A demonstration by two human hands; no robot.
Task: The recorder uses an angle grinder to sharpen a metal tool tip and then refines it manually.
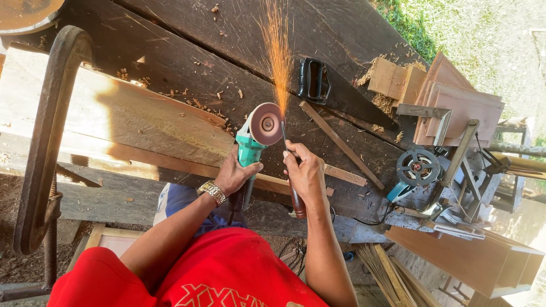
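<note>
Left hand wrapped around teal plastic angle grinder, pinkish round disc just above. Right hand closed on wood-handled chisel, thin steel tip against disc, orange sparks above. Beyond, rough dark planks, black saw handle.

A dark plank workbench carries wood shavings, a handsaw and a slat.

Both hands clenched, forearms extended, seemingly steady.
</note>
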